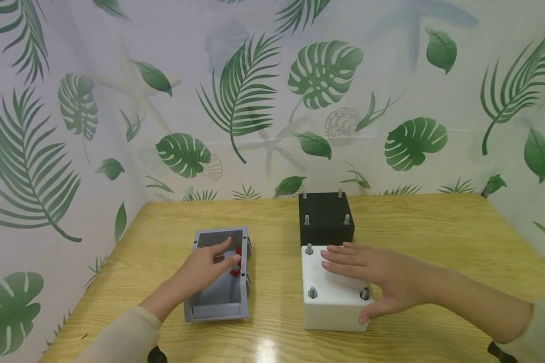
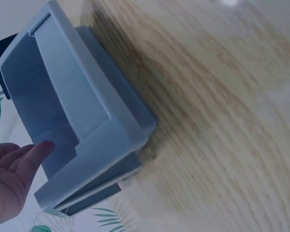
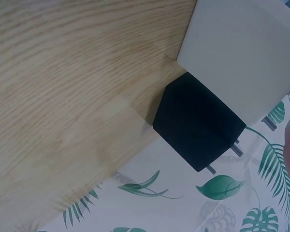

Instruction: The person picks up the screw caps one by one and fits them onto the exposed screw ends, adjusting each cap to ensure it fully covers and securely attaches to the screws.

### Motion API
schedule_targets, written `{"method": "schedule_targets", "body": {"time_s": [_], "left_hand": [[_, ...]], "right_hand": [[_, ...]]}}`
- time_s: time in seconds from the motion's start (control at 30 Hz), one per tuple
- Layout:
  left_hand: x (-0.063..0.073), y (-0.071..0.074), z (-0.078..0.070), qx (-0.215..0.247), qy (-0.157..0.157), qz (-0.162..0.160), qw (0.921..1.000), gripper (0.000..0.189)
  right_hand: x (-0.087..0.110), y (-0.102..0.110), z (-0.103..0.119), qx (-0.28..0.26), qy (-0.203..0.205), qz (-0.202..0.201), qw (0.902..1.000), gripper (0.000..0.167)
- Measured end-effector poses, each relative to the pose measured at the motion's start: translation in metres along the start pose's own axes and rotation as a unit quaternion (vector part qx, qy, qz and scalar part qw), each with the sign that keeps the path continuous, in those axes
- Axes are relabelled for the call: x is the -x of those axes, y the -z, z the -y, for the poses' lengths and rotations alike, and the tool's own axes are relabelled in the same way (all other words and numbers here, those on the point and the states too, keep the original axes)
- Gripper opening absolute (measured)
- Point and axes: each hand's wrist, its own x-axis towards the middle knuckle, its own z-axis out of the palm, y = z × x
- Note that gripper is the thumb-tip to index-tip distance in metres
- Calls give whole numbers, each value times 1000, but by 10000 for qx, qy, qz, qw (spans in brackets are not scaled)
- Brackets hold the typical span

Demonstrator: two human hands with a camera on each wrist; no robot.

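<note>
My left hand (image 1: 205, 268) is over a grey plastic bin (image 1: 215, 311), thumb and index finger apart, with nothing seen between them. Small red pieces (image 1: 234, 273) lie in the bin near its right wall, partly covered by the thumb. In the left wrist view, the fingers (image 2: 38, 152) reach over the bin's edge. My right hand (image 1: 381, 275) is spread over a white block (image 1: 333, 315) with upright metal bolts (image 1: 312, 292). Its thumb is by the block's front right corner. Whether the palm touches the top, I cannot tell. The hand hides part of the top.
Directly behind the white block stands a black block (image 1: 325, 212) with several upright bolts. Both blocks and the bin are on a wood-grain table (image 1: 272, 282). A leaf-patterned cloth (image 1: 263, 101) rises along the table's back and sides.
</note>
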Motion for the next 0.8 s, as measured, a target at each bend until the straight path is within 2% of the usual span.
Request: {"method": "schedule_targets", "body": {"time_s": [0.23, 0.3, 0.47, 0.63, 0.8], "left_hand": [[-10, 1, 3, 132, 99, 2, 9999, 54], [-12, 1, 3, 241, 209, 31, 9995, 49], [-16, -2, 1, 606, 722, 186, 9954, 36], [-23, -3, 4, 1035, 1142, 325, 9875, 35], [-26, -4, 7, 1225, 1155, 477, 9846, 29]], "right_hand": [[0, -4, -2, -223, 92, 53, 9997, 81], [0, -6, -3, -305, 181, -23, 9994, 81], [2, -10, -3, -466, 265, -120, 9985, 79], [2, -13, -4, -419, 338, -201, 9983, 78], [2, -18, -7, -337, 710, -397, 9961, 79]]}}
